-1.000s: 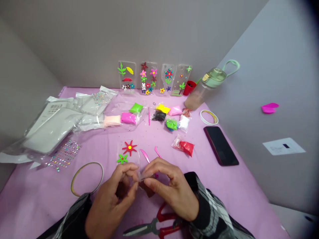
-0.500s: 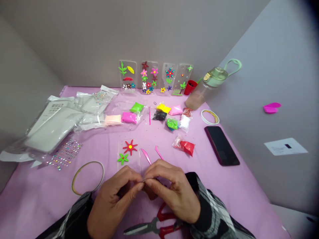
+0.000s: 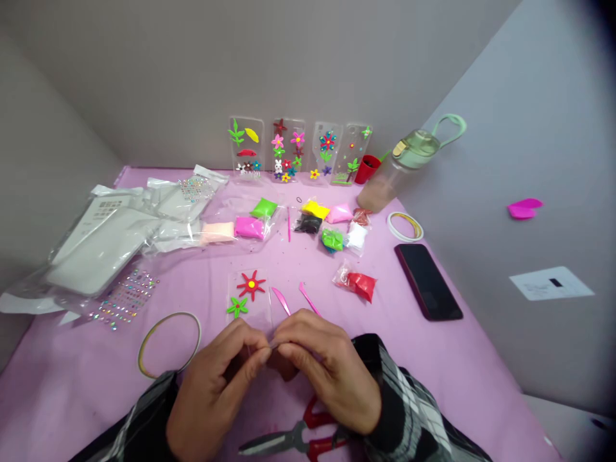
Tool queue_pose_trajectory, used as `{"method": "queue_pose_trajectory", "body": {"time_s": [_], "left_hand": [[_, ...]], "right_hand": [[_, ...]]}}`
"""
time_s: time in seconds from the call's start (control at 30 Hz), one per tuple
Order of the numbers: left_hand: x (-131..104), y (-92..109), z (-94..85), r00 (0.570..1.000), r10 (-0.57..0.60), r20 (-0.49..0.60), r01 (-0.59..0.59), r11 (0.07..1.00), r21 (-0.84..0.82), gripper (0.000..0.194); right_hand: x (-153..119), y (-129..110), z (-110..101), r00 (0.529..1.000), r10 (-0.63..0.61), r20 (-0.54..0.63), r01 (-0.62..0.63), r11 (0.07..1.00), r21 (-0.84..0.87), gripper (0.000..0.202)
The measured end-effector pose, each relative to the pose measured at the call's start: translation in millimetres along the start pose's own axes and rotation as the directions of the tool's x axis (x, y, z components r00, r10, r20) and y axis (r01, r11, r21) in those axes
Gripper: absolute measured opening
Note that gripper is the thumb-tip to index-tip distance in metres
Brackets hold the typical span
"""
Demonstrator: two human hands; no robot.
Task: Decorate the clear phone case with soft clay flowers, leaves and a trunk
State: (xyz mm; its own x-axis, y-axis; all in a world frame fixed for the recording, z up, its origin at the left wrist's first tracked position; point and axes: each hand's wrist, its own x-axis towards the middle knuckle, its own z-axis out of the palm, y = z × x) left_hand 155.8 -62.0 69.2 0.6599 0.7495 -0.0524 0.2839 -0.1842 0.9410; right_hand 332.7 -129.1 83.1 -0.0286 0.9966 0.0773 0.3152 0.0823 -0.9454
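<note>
My left hand [image 3: 216, 378] and my right hand [image 3: 332, 372] meet at the front of the table, thumbs and forefingers pinched tip to tip. What they pinch is too small and hidden to make out. Just beyond them lies a clear phone case [image 3: 257, 314] bearing a red clay flower [image 3: 251, 285] and a green clay flower [image 3: 237, 307]. Two pink modelling tools, a knife-shaped one [image 3: 280, 299] and a thin one [image 3: 308, 298], lie beside the case. Red-handled scissors [image 3: 293, 440] rest below my right hand, which partly covers their handles.
Bagged clay, including red [image 3: 360, 284] and yellow [image 3: 316, 209], lies mid-table. Packaged cases [image 3: 101, 250], a gem sheet [image 3: 128, 296] and a tape roll [image 3: 169, 314] are left. Decorated cases [image 3: 289, 151] stand at the wall. A bottle [image 3: 399, 170] and phone [image 3: 428, 281] are right.
Both hands have shifted very slightly to the left, fingertips still pinched together. The things on the table have not moved.
</note>
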Motion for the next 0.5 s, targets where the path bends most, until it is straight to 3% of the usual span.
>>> {"method": "queue_pose_trajectory", "body": {"time_s": [0.07, 0.13, 0.23, 0.3, 0.4, 0.5], "left_hand": [[-0.6, -1.2, 4.6, 1.000, -0.007, -0.029, 0.007, 1.000, 0.003, 0.024], [-1.6, -3.3, 7.8, 0.995, -0.095, -0.022, 0.093, 0.993, -0.076, 0.020], [-3.2, -4.9, 6.9, 0.969, -0.244, 0.043, 0.244, 0.906, -0.346, 0.022], [-4.2, -3.9, 4.3, 0.955, -0.276, 0.108, 0.287, 0.773, -0.566, 0.035], [-5.0, -1.8, 2.8, 0.937, -0.296, 0.188, 0.332, 0.576, -0.747, 0.032], [-4.1, -1.8, 5.0, 0.921, -0.353, 0.164, 0.344, 0.543, -0.766, 0.021]], "right_hand": [[-0.3, -1.7, -0.2, 1.000, -0.008, 0.025, 0.009, 0.999, -0.050, 0.030], [0.2, -3.0, -2.1, 1.000, -0.017, 0.007, 0.018, 0.997, -0.074, 0.033], [2.3, 1.9, -10.9, 0.985, 0.013, -0.172, -0.020, 0.999, -0.037, 0.026], [4.1, 12.1, -21.7, 0.939, 0.035, -0.341, -0.049, 0.998, -0.033, 0.018], [6.9, 33.1, -42.7, 0.840, 0.019, -0.543, -0.088, 0.991, -0.100, 0.020], [9.1, 46.9, -59.8, 0.752, -0.085, -0.653, -0.126, 0.954, -0.270, 0.025]]}}
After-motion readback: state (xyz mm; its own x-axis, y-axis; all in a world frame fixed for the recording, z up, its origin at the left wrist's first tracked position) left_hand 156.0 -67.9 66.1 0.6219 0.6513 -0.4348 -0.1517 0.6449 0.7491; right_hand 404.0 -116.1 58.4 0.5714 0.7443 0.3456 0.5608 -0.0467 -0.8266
